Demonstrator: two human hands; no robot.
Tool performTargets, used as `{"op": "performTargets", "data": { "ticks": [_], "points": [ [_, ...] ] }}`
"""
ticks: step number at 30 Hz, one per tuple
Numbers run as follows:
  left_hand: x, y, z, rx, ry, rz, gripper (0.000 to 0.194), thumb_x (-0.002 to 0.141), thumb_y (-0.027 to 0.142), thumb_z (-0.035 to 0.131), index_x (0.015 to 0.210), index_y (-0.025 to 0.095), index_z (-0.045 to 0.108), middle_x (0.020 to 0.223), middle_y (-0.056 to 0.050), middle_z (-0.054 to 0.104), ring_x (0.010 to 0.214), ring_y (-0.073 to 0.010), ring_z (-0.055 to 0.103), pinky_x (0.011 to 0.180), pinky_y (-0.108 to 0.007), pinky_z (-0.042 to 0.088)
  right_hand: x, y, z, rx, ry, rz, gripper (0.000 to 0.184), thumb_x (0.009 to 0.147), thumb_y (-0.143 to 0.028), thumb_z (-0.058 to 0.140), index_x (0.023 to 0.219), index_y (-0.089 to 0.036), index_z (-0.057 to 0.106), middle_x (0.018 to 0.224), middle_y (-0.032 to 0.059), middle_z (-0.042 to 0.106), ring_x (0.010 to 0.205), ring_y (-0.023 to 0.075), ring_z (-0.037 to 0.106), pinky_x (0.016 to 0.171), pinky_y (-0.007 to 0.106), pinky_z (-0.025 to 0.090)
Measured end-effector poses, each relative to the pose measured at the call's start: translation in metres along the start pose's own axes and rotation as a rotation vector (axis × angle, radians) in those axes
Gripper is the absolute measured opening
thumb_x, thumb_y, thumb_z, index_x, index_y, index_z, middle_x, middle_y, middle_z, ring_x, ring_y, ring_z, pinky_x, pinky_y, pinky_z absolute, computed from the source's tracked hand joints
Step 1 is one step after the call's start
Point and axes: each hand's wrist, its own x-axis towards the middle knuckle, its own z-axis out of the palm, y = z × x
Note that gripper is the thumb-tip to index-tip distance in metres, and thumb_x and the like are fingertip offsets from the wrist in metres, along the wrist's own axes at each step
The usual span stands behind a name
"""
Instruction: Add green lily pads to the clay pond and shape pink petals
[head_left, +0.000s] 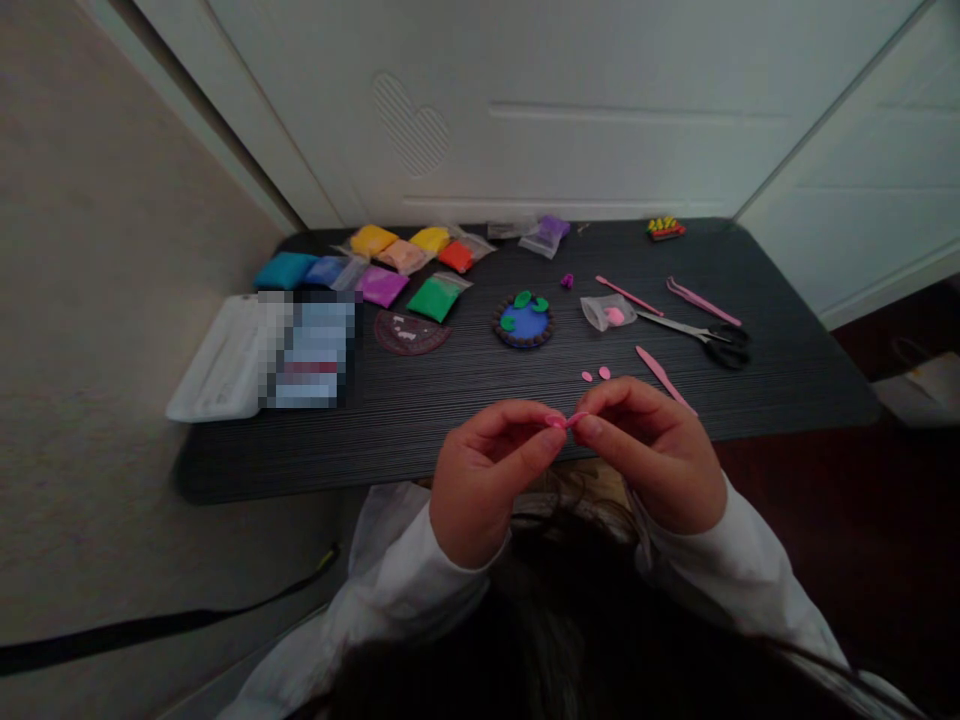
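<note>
Pinched between the fingertips of my left hand (487, 475) and my right hand (656, 455) are small bits of pink modelling clay (556, 421), held close together above the table's near edge. Both hands are closed. Just beyond my right fingers lie two flat pink clay pieces (604, 373). A pink modelling knife (664, 378) rests to their right. Farther back sits a round blue clay pond (525, 322) with a brown beaded rim and green leaf shapes. An opened bag with pink clay (615, 315) lies to its right.
Black-handled scissors (724, 345), pink tweezers (703, 300) and a thin pink tool (630, 295) lie on the right. Bags of coloured clay (431, 240) line the back left, near a clear protractor (411, 334) and a white tray (225, 360). A white panel (562, 60) stands behind the dark table (315, 455).
</note>
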Motion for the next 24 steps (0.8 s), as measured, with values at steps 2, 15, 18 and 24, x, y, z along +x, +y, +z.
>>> {"op": "performTargets", "data": {
  "ticks": [2,15,18,24],
  "points": [
    [-0.0004,0.0011,0.0013,0.038,0.014,0.022,0.012,0.066,0.011,0.063,0.073,0.022,0.066,0.073,0.002,0.063,0.071,-0.0092,0.056,0.069,-0.021,0.044,-0.0005,-0.0012,-0.0006,-0.028,-0.010,-0.004,0.006,0.071,-0.024,0.059,0.071,-0.019,0.055,0.065,-0.0017,0.055,0.061,0.0100,0.051,0.057,0.024,0.042],
    [0.0000,0.0038,0.0039,0.128,0.044,0.090,0.011,0.066,0.011,0.063,0.071,0.021,0.065,0.071,0.002,0.062,0.070,-0.0104,0.056,0.067,-0.021,0.044,-0.0005,0.0004,0.0015,-0.025,-0.045,-0.018,0.006,0.074,-0.025,0.057,0.075,-0.020,0.056,0.068,-0.0016,0.055,0.065,0.0099,0.052,0.060,0.023,0.042],
    [0.0004,0.0026,0.0041,0.101,0.055,0.073,0.011,0.066,0.012,0.063,0.072,0.021,0.065,0.071,0.002,0.063,0.069,-0.0109,0.057,0.065,-0.022,0.045,-0.0008,0.0023,0.0018,-0.026,-0.046,-0.029,0.007,0.073,-0.025,0.058,0.077,-0.020,0.057,0.069,-0.0016,0.057,0.066,0.0107,0.053,0.061,0.024,0.043],
    [0.0007,-0.0004,0.0024,0.070,0.075,0.060,0.011,0.065,0.012,0.064,0.072,0.021,0.065,0.070,0.002,0.065,0.068,-0.0108,0.058,0.065,-0.022,0.046,-0.0006,0.0054,0.0030,-0.014,-0.027,-0.035,0.006,0.072,-0.023,0.058,0.077,-0.021,0.059,0.071,-0.0018,0.059,0.067,0.0104,0.054,0.062,0.024,0.043]
  ]
}}
